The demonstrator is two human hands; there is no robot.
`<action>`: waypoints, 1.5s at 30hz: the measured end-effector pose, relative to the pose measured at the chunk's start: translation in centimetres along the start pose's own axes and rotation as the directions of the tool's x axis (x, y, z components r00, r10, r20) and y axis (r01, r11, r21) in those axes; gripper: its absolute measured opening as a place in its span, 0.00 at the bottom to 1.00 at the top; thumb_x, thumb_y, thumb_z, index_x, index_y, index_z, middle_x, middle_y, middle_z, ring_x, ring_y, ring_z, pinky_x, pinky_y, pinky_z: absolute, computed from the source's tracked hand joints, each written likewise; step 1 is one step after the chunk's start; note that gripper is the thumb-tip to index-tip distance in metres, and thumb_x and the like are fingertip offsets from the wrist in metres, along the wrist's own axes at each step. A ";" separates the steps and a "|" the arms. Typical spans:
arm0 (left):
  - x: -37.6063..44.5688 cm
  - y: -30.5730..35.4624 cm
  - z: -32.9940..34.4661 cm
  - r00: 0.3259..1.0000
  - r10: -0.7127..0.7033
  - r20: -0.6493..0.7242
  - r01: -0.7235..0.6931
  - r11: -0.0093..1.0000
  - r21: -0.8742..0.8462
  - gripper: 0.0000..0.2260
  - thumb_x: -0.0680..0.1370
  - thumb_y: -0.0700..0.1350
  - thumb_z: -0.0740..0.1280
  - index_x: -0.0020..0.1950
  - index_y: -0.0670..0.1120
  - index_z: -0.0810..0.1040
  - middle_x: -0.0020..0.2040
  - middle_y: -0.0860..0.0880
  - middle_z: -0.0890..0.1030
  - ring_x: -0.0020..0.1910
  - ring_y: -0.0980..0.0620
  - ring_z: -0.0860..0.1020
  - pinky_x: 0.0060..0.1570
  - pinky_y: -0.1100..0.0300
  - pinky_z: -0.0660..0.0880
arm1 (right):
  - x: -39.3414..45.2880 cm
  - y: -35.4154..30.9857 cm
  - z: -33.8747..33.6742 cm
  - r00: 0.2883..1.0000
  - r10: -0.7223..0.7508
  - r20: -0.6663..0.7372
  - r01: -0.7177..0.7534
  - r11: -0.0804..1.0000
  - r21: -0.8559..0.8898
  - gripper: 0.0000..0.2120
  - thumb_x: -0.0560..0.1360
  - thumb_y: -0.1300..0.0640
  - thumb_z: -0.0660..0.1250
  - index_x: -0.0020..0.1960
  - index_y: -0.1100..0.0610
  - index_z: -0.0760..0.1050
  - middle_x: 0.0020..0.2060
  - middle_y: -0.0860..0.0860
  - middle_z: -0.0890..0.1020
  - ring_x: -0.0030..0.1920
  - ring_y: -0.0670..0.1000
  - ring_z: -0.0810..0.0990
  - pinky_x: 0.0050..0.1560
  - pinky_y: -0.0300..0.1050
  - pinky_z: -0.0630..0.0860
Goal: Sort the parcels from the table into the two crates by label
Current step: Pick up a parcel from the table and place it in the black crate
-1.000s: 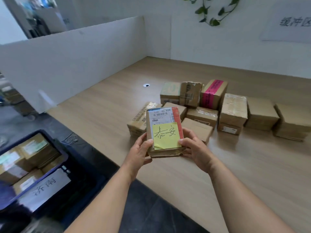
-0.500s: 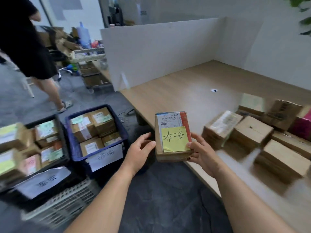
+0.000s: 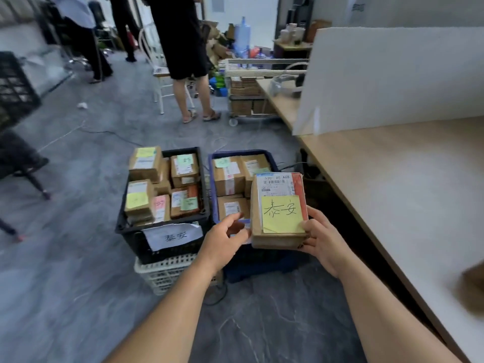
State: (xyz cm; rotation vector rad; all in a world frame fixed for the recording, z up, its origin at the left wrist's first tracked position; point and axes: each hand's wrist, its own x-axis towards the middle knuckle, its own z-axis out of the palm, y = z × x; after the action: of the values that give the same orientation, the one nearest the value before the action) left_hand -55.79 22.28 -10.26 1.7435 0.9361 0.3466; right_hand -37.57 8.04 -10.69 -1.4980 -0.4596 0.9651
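parcel was matt brown cardboard with a yellow paper note; black crate and blue crate plastic; table smooth pale wood.

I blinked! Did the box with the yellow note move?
Yes. The box left the table and now hangs over the blue crate.

The held parcel hides the blue crate's front label. A blurred brown box is cut off at the frame's right edge.
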 end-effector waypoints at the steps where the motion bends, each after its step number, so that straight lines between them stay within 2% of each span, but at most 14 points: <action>1: 0.1 -0.5 -0.8 1.000 -0.012 -0.014 0.012 1.000 -0.012 0.21 0.77 0.49 0.67 0.70 0.54 0.70 0.59 0.55 0.78 0.59 0.55 0.76 0.59 0.60 0.72 | 0.8 0.1 1.0 1.000 0.008 0.019 -0.007 1.000 -0.012 0.22 0.78 0.57 0.64 0.69 0.45 0.68 0.57 0.51 0.82 0.56 0.56 0.82 0.55 0.53 0.80; 6: 1.1 -3.0 -4.0 0.993 -0.078 -0.083 0.073 0.996 -0.058 0.20 0.77 0.51 0.68 0.69 0.55 0.72 0.58 0.55 0.79 0.58 0.56 0.77 0.58 0.59 0.74 | 4.6 0.3 5.0 0.994 0.067 0.085 -0.064 0.997 -0.037 0.20 0.79 0.58 0.62 0.68 0.44 0.69 0.58 0.52 0.82 0.57 0.56 0.81 0.57 0.54 0.79; 9: 2.3 -3.9 -5.7 0.987 -0.115 -0.116 0.109 0.992 -0.058 0.20 0.77 0.52 0.68 0.68 0.57 0.72 0.58 0.57 0.78 0.58 0.57 0.76 0.56 0.62 0.72 | 7.1 0.5 7.2 0.988 0.094 0.122 -0.091 0.995 -0.028 0.20 0.78 0.60 0.63 0.68 0.45 0.70 0.57 0.52 0.83 0.56 0.56 0.82 0.52 0.51 0.80; 12: 4.5 -4.7 -7.5 0.979 -0.141 -0.144 0.135 0.990 -0.050 0.21 0.78 0.51 0.67 0.70 0.55 0.70 0.56 0.64 0.73 0.58 0.61 0.70 0.56 0.63 0.67 | 10.1 0.5 9.2 0.980 0.113 0.166 -0.107 0.993 -0.043 0.19 0.79 0.61 0.62 0.67 0.46 0.70 0.56 0.52 0.83 0.54 0.56 0.83 0.48 0.47 0.80; 16: 8.8 -5.6 -10.0 0.970 -0.174 -0.170 0.174 0.985 -0.012 0.23 0.78 0.51 0.66 0.73 0.54 0.67 0.66 0.60 0.69 0.67 0.58 0.67 0.65 0.60 0.66 | 15.6 0.1 11.7 0.968 0.132 0.215 -0.124 0.991 -0.054 0.19 0.79 0.60 0.63 0.68 0.47 0.69 0.57 0.52 0.82 0.56 0.55 0.82 0.50 0.48 0.81; 22: 16.4 -5.6 -13.7 0.961 -0.233 -0.152 0.239 0.971 0.024 0.22 0.78 0.50 0.66 0.72 0.54 0.68 0.68 0.55 0.73 0.63 0.56 0.72 0.63 0.59 0.69 | 24.6 -1.1 15.0 0.957 0.156 0.244 -0.144 0.987 -0.066 0.19 0.78 0.60 0.64 0.67 0.46 0.71 0.57 0.53 0.83 0.55 0.57 0.82 0.55 0.53 0.80; 24: 18.8 -5.4 -14.8 0.957 -0.249 -0.147 0.258 0.965 0.041 0.22 0.79 0.50 0.65 0.73 0.54 0.67 0.64 0.60 0.71 0.60 0.60 0.70 0.58 0.62 0.67 | 27.5 -1.7 15.9 0.952 0.163 0.260 -0.151 0.986 -0.068 0.19 0.78 0.60 0.64 0.66 0.45 0.71 0.58 0.53 0.82 0.56 0.56 0.82 0.50 0.50 0.80; 27: 22.2 -5.4 -16.3 0.952 -0.263 -0.155 0.276 0.958 0.072 0.22 0.79 0.49 0.65 0.74 0.54 0.66 0.62 0.59 0.70 0.58 0.62 0.66 0.56 0.64 0.64 | 31.5 -2.1 17.4 0.941 0.186 0.282 -0.173 0.983 -0.067 0.18 0.78 0.61 0.64 0.63 0.43 0.73 0.57 0.52 0.82 0.56 0.56 0.82 0.50 0.50 0.79; 31: 25.4 -6.1 -17.9 0.947 -0.278 -0.161 0.295 0.951 0.091 0.22 0.80 0.49 0.64 0.74 0.55 0.65 0.70 0.57 0.68 0.59 0.63 0.65 0.58 0.63 0.63 | 35.4 -2.0 19.2 0.930 0.221 0.294 -0.205 0.975 -0.086 0.19 0.78 0.60 0.64 0.66 0.45 0.71 0.56 0.52 0.82 0.56 0.55 0.81 0.50 0.49 0.79; 39: 29.1 -9.0 -20.8 0.930 -0.350 -0.110 0.358 0.932 0.061 0.24 0.80 0.52 0.63 0.75 0.59 0.61 0.72 0.57 0.67 0.60 0.63 0.67 0.60 0.63 0.64 | 40.3 -0.2 23.4 0.909 0.297 0.291 -0.272 0.954 -0.126 0.22 0.78 0.61 0.64 0.70 0.48 0.70 0.56 0.51 0.83 0.54 0.53 0.83 0.48 0.47 0.79; 42: 31.4 -10.4 -22.3 0.932 -0.351 -0.088 0.358 0.930 0.082 0.25 0.80 0.55 0.62 0.75 0.63 0.57 0.73 0.56 0.66 0.66 0.58 0.69 0.64 0.57 0.67 | 42.3 0.5 25.1 0.909 0.315 0.275 -0.284 0.947 -0.148 0.21 0.78 0.59 0.64 0.69 0.45 0.69 0.58 0.51 0.82 0.56 0.54 0.81 0.49 0.47 0.79; 45: 34.4 -11.9 -23.9 0.933 -0.351 -0.077 0.358 0.927 0.109 0.25 0.80 0.56 0.61 0.76 0.62 0.56 0.74 0.54 0.66 0.69 0.55 0.69 0.66 0.55 0.68 | 44.7 1.4 27.0 0.913 0.325 0.248 -0.300 0.945 -0.133 0.21 0.78 0.59 0.64 0.69 0.44 0.69 0.57 0.50 0.82 0.56 0.54 0.81 0.52 0.48 0.79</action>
State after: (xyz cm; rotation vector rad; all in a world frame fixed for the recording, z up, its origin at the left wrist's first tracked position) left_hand -53.70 64.87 -19.02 1.6366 1.3126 0.1032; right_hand -33.43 58.58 -23.17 -1.5595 -0.4689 1.4286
